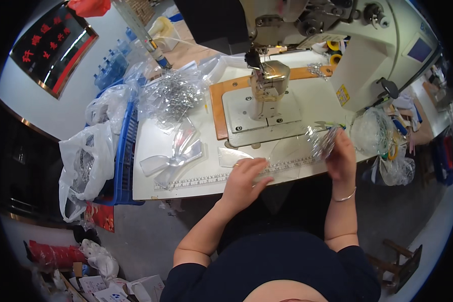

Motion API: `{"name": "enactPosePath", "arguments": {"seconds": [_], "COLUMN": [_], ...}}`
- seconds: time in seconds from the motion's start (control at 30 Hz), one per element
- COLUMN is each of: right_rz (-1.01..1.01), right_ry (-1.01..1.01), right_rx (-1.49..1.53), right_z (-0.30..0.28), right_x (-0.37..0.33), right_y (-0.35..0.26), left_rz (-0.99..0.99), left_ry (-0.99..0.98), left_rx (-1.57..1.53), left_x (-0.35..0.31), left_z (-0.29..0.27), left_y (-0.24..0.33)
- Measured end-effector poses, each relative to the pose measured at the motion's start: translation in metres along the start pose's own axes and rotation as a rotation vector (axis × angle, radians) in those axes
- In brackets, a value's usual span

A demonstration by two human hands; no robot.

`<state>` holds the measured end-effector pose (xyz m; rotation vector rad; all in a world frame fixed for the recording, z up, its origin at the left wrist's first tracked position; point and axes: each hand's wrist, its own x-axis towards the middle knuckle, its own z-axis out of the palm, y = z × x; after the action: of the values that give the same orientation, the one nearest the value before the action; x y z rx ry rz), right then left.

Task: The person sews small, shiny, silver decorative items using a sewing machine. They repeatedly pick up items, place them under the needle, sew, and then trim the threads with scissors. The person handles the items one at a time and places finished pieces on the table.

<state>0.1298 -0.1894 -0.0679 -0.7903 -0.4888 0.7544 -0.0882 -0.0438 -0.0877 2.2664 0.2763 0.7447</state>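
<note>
My left hand (244,183) lies palm down at the table's front edge, fingers stretched and thumb apart, beside a clear plastic piece (235,155). To the right, my right hand (342,156) is closed on a shiny silvery bundle (323,142), its exact kind blurred. A sewing machine (267,95) stands beyond my hands, over its metal plate (239,108). Along the front edge runs a printed ruler strip (196,180). Left of my left hand lies a clear plastic bow (176,160).
A heap of small silvery pieces in clear plastic (173,98) sits at the table's back left. Beside the table stands a blue crate (126,151) with white plastic bags (85,166). Clear bags (375,131) and scissors with yellow handles (393,151) crowd the right edge.
</note>
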Motion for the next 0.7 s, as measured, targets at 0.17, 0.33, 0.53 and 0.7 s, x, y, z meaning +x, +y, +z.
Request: {"name": "enactPosePath", "arguments": {"seconds": [0.17, 0.33, 0.53, 0.7], "right_rz": [-0.019, -0.489, -1.009, -1.035], "right_ry": [0.222, 0.439, 0.287, -0.02], "right_rx": [-0.143, -0.998, -1.345, -1.348], "right_z": [-0.046, -0.063, -0.011, 0.005], "right_x": [0.033, 0.03, -0.029, -0.072], "right_y": [0.001, 0.03, 0.043, 0.065], "left_rz": [0.215, 0.288, 0.096, 0.128], "left_ry": [-0.143, -0.198, -0.228, -0.163], "left_rx": [0.209, 0.28, 0.033, 0.071], "left_x": [0.023, 0.027, 0.032, 0.031], "left_z": [0.03, 0.035, 0.03, 0.035], "left_y": [-0.006, -0.008, -0.016, -0.014]}}
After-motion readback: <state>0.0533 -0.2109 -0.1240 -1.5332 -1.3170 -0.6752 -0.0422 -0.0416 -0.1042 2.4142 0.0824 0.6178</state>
